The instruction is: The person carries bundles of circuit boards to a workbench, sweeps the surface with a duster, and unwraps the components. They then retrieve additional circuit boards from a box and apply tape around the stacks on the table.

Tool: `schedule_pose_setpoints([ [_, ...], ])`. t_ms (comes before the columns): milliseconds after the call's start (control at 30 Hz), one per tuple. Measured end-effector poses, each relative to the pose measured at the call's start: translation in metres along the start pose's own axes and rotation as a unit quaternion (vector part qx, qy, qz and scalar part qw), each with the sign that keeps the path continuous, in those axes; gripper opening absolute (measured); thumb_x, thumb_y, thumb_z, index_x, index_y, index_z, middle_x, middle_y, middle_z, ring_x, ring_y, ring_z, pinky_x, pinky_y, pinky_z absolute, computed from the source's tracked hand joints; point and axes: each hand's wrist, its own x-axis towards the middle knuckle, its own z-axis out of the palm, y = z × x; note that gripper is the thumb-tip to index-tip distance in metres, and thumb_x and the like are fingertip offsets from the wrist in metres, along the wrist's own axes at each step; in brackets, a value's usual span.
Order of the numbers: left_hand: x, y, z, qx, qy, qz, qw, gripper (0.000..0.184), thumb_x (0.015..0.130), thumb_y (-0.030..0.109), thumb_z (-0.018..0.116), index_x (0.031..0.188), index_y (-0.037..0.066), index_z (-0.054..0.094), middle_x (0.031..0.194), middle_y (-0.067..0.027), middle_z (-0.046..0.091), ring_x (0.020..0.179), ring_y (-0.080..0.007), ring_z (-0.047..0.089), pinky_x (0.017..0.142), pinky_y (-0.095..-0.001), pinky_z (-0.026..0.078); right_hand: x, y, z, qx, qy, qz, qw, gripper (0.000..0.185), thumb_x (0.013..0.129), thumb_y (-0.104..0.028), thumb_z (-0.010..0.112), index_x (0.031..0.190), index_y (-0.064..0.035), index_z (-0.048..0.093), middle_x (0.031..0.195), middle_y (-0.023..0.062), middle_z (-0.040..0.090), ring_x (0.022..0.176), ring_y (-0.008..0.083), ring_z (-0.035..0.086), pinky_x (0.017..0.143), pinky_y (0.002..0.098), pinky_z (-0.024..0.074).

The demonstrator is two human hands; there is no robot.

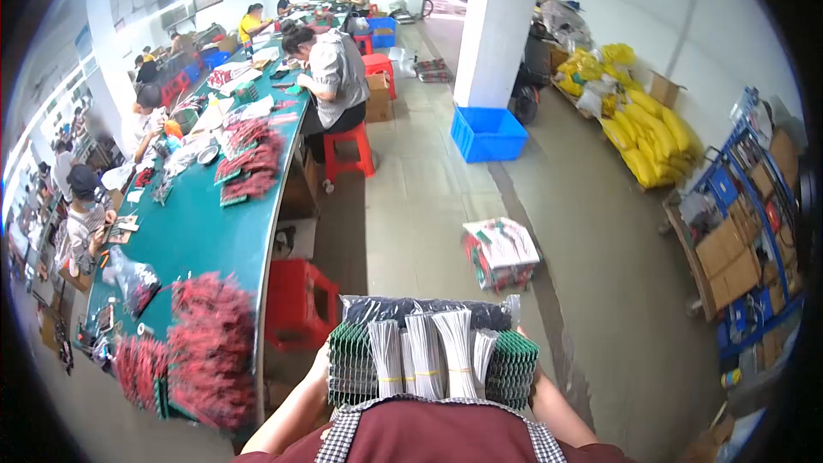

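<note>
A stack of green-edged pieces [350, 364] is carried against the body at the bottom centre. Bundles of thin white strips [423, 358] with yellow bands lie on it, and a dark item in clear plastic [429, 310] sits along its far side. My left hand [320, 369] grips the stack's left side; my right hand [540, 384] grips the right side. The fingers of both hands are mostly hidden by the stack. Left of it, piles of red wires [213, 347] lie on the green table [184, 244].
People sit along the table, one on a red stool [350, 153]. Another red stool [300, 302] stands beside the near table edge. A wrapped bundle [501, 250] and a blue crate [489, 134] are on the floor ahead. Yellow sacks [651, 137] and a loaded cart [729, 249] line the right.
</note>
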Motion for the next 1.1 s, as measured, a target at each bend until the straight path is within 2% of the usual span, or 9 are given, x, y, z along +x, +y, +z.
schedule_pose_setpoints([
  [100, 0.109, 0.080, 0.040, -0.038, 0.090, 0.036, 0.995, 0.027, 0.092, 0.016, 0.038, 0.110, 0.005, 0.055, 0.095, -0.0068, 0.061, 0.078, -0.0158, 0.061, 0.068, -0.0290, 0.052, 0.108, -0.094, 0.025, 0.012, -0.053, -0.016, 0.998, 0.055, 0.092, -0.048, 0.025, 0.112, -0.0055, 0.053, 0.099, 0.0086, 0.062, 0.086, 0.0219, 0.062, 0.078, 0.0376, 0.0508],
  [267, 0.281, 0.192, 0.085, -0.029, 0.017, 0.003, 0.999, 0.027, 0.092, 0.019, 0.037, 0.104, 0.005, 0.057, 0.088, -0.0033, 0.062, 0.073, -0.0140, 0.060, 0.064, -0.0278, 0.050, 0.235, -0.244, 0.058, 0.028, -0.022, -0.018, 0.999, 0.055, 0.092, -0.049, 0.029, 0.113, -0.0038, 0.053, 0.102, 0.0097, 0.061, 0.089, 0.0223, 0.060, 0.081, 0.0377, 0.0491],
  [367, 0.400, 0.242, 0.097, -0.025, -0.004, 0.020, 0.999, 0.037, 0.093, 0.027, 0.033, 0.108, 0.002, 0.055, 0.101, -0.0119, 0.062, 0.087, -0.0217, 0.060, 0.078, -0.0361, 0.050, 0.326, -0.330, 0.061, 0.037, -0.033, -0.033, 0.998, 0.055, 0.092, -0.048, 0.030, 0.114, -0.0030, 0.052, 0.105, 0.0104, 0.060, 0.092, 0.0229, 0.060, 0.083, 0.0379, 0.0480],
  [567, 0.630, 0.365, 0.157, -0.036, -0.063, 0.053, 0.996, 0.033, 0.093, 0.021, 0.031, 0.107, 0.004, 0.054, 0.101, -0.0102, 0.060, 0.086, -0.0211, 0.059, 0.077, -0.0358, 0.050, 0.528, -0.502, 0.056, 0.069, -0.134, -0.051, 0.987, 0.056, 0.091, -0.048, 0.032, 0.116, -0.0015, 0.051, 0.109, 0.0119, 0.059, 0.097, 0.0242, 0.058, 0.087, 0.0382, 0.0458],
  [667, 0.697, 0.442, 0.190, -0.025, 0.035, 0.065, 0.997, 0.032, 0.093, 0.021, 0.031, 0.108, 0.005, 0.055, 0.098, -0.0086, 0.061, 0.086, -0.0205, 0.060, 0.075, -0.0352, 0.050, 0.608, -0.595, 0.119, -0.014, 0.030, -0.012, 0.999, 0.050, 0.092, -0.048, 0.033, 0.104, -0.0058, 0.057, 0.097, 0.0084, 0.062, 0.082, 0.0199, 0.061, 0.076, 0.0345, 0.0507],
  [800, 0.810, 0.525, 0.206, -0.167, 0.007, 0.074, 0.983, 0.029, 0.093, 0.017, 0.035, 0.113, 0.006, 0.053, 0.104, -0.0065, 0.060, 0.086, -0.0166, 0.059, 0.078, -0.0310, 0.049, 0.757, -0.701, 0.133, -0.021, 0.017, 0.015, 1.000, 0.043, 0.091, -0.046, 0.038, 0.090, -0.0084, 0.059, 0.081, 0.0031, 0.062, 0.073, 0.0152, 0.060, 0.067, 0.0309, 0.0501],
  [833, 0.842, 0.547, 0.212, 0.011, 0.020, 0.161, 0.987, 0.029, 0.093, 0.017, 0.035, 0.114, 0.007, 0.053, 0.107, -0.0078, 0.059, 0.088, -0.0172, 0.059, 0.080, -0.0310, 0.048, 0.793, -0.721, 0.142, -0.040, 0.038, 0.014, 0.998, 0.043, 0.091, -0.047, 0.039, 0.089, -0.0082, 0.059, 0.080, 0.0026, 0.061, 0.070, 0.0149, 0.059, 0.066, 0.0310, 0.0497],
  [933, 0.961, 0.617, 0.212, -0.110, 0.075, 0.105, 0.986, 0.024, 0.092, 0.021, 0.039, 0.101, 0.009, 0.057, 0.090, -0.0034, 0.061, 0.076, -0.0141, 0.058, 0.069, -0.0295, 0.049, 0.908, -0.795, 0.167, -0.028, -0.074, 0.021, 0.997, 0.047, 0.091, -0.048, 0.035, 0.094, -0.0073, 0.058, 0.085, 0.0044, 0.062, 0.075, 0.0175, 0.061, 0.070, 0.0314, 0.0504],
  [1100, 1.124, 0.768, 0.246, -0.140, 0.108, 0.037, 0.983, 0.030, 0.090, 0.035, 0.042, 0.091, 0.011, 0.059, 0.077, -0.0024, 0.062, 0.062, -0.0146, 0.057, 0.058, -0.0317, 0.050, 1.038, -0.908, 0.211, 0.001, -0.033, -0.007, 0.999, 0.053, 0.091, -0.050, 0.033, 0.104, -0.0047, 0.057, 0.094, 0.0090, 0.062, 0.083, 0.0218, 0.062, 0.075, 0.0351, 0.0511],
])
